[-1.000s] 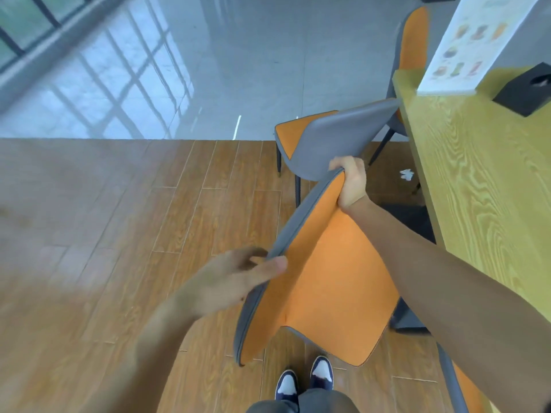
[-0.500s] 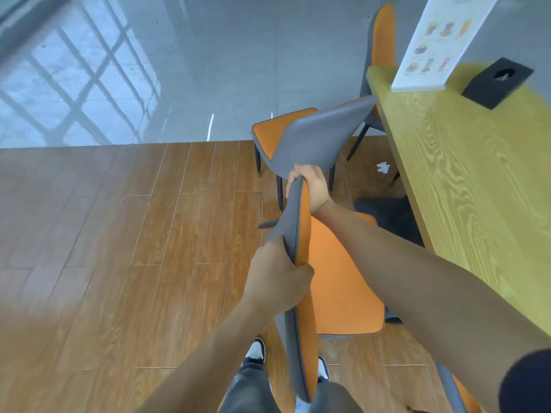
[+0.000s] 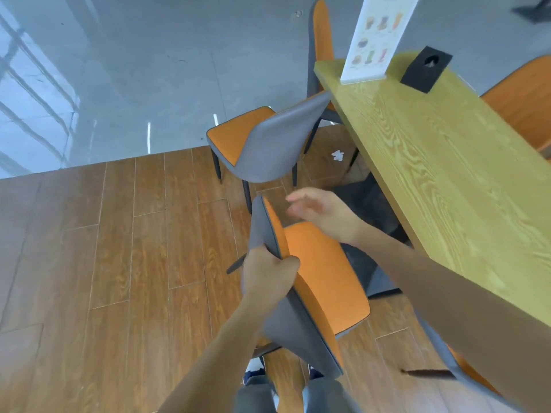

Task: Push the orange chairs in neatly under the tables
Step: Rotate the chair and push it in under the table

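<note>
We saw the floor (image 3: 125,263) first, brown wood planks near us and glossy grey tile farther off. The long yellow-grained desk (image 3: 432,180) ran along the right side and served as our landmark. The near chair (image 3: 322,278) stood just left of the desk's long edge, its orange seat turned toward the desk and not yet tucked beneath it, its grey-backed rest closest to us. A second chair (image 3: 268,147) stood farther along the same edge, angled, its grey back near the desk's corner and its orange seat pointing away from the desk. A third chair (image 3: 320,34) stood at the desk's far end, and part of a fourth chair (image 3: 524,105) showed beyond the desk's opposite edge. On the far end of the desk stood a menu card (image 3: 378,40) with a black box (image 3: 425,70) just beside it. Our left hand (image 3: 268,275) gripped the top edge of the near chair's backrest, fingers clenched around it. Our right hand (image 3: 322,216) hovered blurred above the seat, fingers released and spread, touching nothing. A white scrap (image 3: 337,155) lay on the floor under the desk's edge.
</note>
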